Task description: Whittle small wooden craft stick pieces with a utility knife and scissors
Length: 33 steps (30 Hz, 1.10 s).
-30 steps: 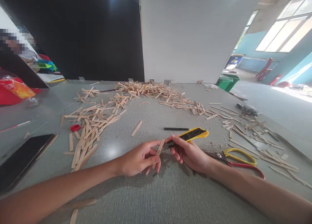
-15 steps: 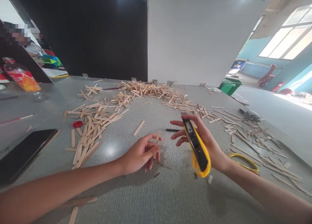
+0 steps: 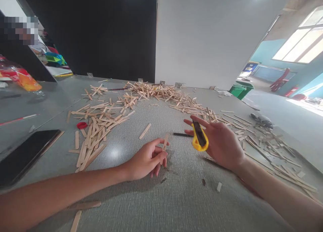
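Observation:
My left hand (image 3: 148, 158) pinches a short wooden craft stick (image 3: 165, 143) with a small dark mark on it, above the grey table. To its right, my right hand (image 3: 223, 142) holds a yellow utility knife (image 3: 200, 137) near the fingers, its yellow end toward me; whether the blade is out cannot be made out. Some of that hand's fingers are stretched out beyond the knife. A thin black strip (image 3: 180, 134) lies on the table between the hands. A single loose craft stick (image 3: 145, 131) lies just beyond my left hand.
Heaped craft sticks (image 3: 156, 90) form an arc along the back and left. Cut strips (image 3: 275, 147) lie scattered at right. A black phone (image 3: 27, 154), a red ring-shaped cap (image 3: 81, 125) and a drink bottle (image 3: 21, 77) are at left. A black-and-white panel (image 3: 196, 36) stands behind.
My right hand has turned and shifted right, swinging the utility knife from upright to a foreshortened, end-on pose. The left hand keeps its pinch on the stick. The view has shifted slightly.

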Available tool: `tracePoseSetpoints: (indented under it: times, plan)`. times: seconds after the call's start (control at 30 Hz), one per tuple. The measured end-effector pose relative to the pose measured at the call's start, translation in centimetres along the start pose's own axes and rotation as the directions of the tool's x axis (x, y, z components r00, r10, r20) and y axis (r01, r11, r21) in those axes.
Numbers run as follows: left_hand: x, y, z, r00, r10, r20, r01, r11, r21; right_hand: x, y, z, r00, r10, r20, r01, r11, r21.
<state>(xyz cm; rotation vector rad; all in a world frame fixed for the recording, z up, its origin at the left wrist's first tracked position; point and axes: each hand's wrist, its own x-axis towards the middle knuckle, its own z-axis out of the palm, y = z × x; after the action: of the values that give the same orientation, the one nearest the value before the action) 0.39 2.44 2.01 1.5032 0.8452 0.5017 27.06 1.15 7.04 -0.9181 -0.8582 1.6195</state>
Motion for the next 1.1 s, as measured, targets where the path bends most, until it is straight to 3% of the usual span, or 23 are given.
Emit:
tracePoseSetpoints:
  times: [0.1,0.17,0.23,0.4,0.47,0.63,0.93,1.1]
  plan:
    - [0.1,-0.1,0.0,1.0,0.006,0.002,-0.006,1.0,0.004,-0.4,-0.1,0.0,0.996,0.042,0.082,-0.014,0.947,-0.322]
    - [0.1,-0.2,0.0,1.0,0.01,0.002,-0.01,1.0,0.005,-0.9,-0.1,0.1,0.986,0.051,0.162,0.071,0.74,-0.668]
    - [0.1,-0.3,-0.1,1.0,0.011,0.007,-0.011,1.0,0.006,-1.4,-0.1,0.1,0.981,0.034,0.192,0.152,0.482,-0.863]
    - [0.1,-0.6,-0.2,1.0,0.007,0.021,-0.008,1.0,0.012,-2.7,0.2,0.0,0.914,-0.016,0.405,0.405,0.047,-0.913]
    - [0.1,-0.6,-0.2,1.0,0.006,0.025,-0.007,1.0,0.015,-3.0,0.4,0.0,0.892,-0.009,0.452,0.45,-0.089,-0.889]
    - [0.1,-0.5,-0.3,0.999,0.008,0.034,-0.009,1.0,0.024,-2.9,0.3,0.1,0.846,-0.011,0.532,0.529,-0.092,-0.843]
    - [-0.2,0.0,-0.3,0.999,0.008,0.052,-0.011,0.998,0.058,-2.7,0.0,0.0,0.831,0.051,0.553,0.555,-0.115,-0.824]
    - [-0.1,-0.1,-0.5,0.998,0.006,0.069,-0.011,0.997,0.071,-2.8,0.2,-0.2,0.835,0.067,0.545,0.546,-0.206,-0.812]
